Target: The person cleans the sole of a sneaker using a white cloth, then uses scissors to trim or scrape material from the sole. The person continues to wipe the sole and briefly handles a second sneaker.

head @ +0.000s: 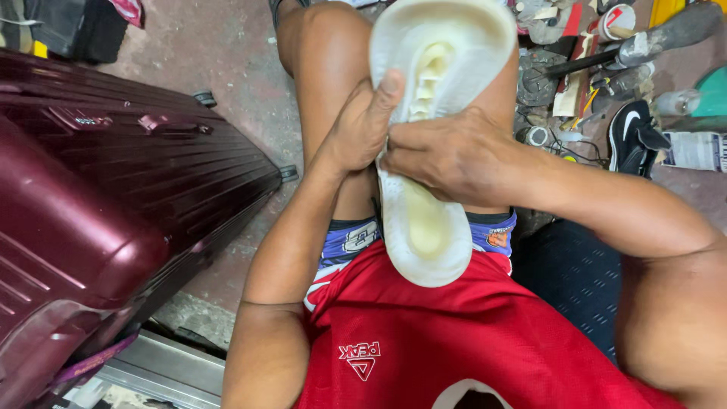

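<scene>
Cream-white rubber shoe sole (432, 136), inner side up, lengthwise over the knees

to the left a maroon suitcase (113, 197) lies close beside the left arm, leaving only a narrow strip of bare floor (242, 83) between it and the knee. to the right, tools (598, 68), a tin (615, 19) and a black shoe (634, 136) crowd the floor. the sole (432, 136) fills the space between the knees; both hands (454, 155) press against it.

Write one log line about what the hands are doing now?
left hand: grips white rubber shoe sole | right hand: grips sole's middle | sole: between the knees | beside: maroon hard suitcase
</scene>
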